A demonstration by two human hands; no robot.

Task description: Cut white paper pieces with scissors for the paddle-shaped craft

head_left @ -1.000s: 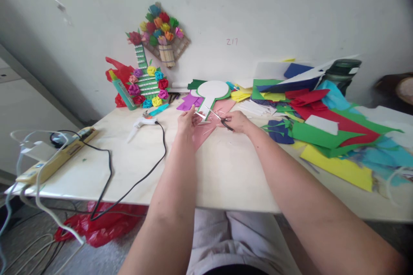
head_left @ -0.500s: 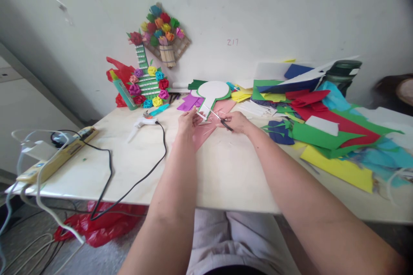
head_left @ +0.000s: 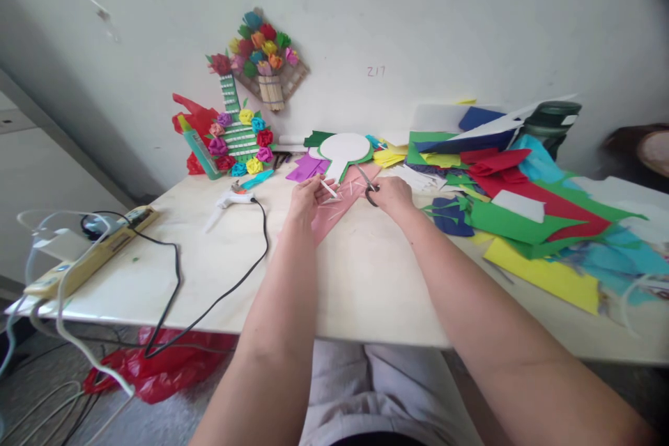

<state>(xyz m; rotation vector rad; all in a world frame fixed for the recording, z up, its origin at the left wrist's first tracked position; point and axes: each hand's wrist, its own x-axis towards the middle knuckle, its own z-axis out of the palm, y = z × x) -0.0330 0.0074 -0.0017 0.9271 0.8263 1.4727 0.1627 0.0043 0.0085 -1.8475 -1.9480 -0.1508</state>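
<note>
My left hand (head_left: 308, 196) is closed on a thin white paper strip (head_left: 329, 189), which points towards the right. My right hand (head_left: 391, 194) grips a pair of scissors (head_left: 371, 189) by dark handles, blades pointing up and left, apart from the strip. Under both lies a pink sheet (head_left: 334, 217) scattered with small white cut pieces (head_left: 351, 189). Just beyond my hands is a white round cutout (head_left: 345, 147) with a stem and a green border.
On the left lie a white glue gun (head_left: 230, 199) with a black cord and a power strip (head_left: 88, 251). A glue bottle (head_left: 199, 148) and a flower-decked guitar shape (head_left: 241, 132) lean at the back. Coloured sheets (head_left: 543, 265) pile up on the right, before a dark green bottle (head_left: 550, 122).
My right hand with the scissors has drawn slightly right, away from the strip, and the blades have tilted more upward. The left hand still holds the strip, its tip now pointing lower right.
</note>
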